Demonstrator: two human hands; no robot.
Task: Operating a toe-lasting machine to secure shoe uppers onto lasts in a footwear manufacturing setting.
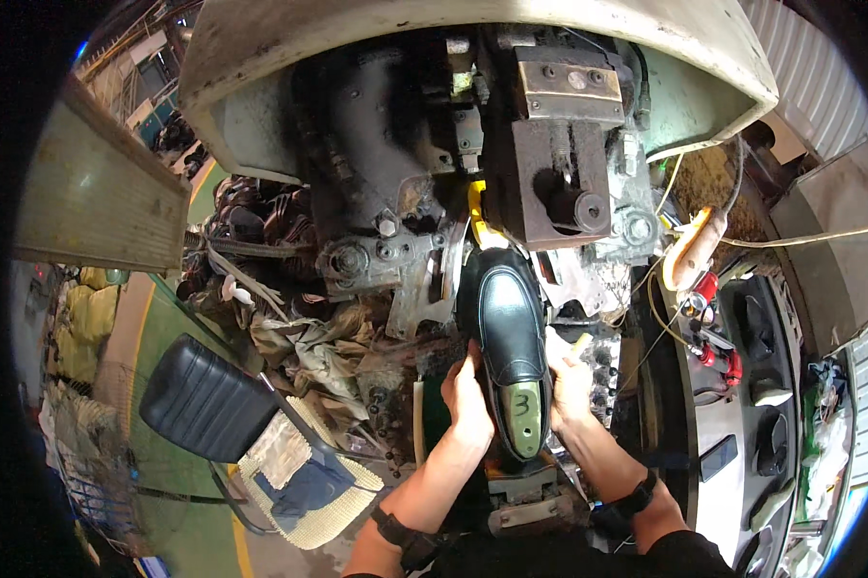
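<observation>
We seem to be at the step of holding the black shoe (507, 328) in position at the machine (561, 183), its toe by the yellow part (480, 214) and its heel, with a green insert (522, 424), toward us. Our left hand (466, 400) and right hand (570, 385) curl partly closed around opposite sides, gripping it; we cannot tell how the hidden fingers sit. We judge the next move calls for even, steady pressure and straight alignment.
</observation>
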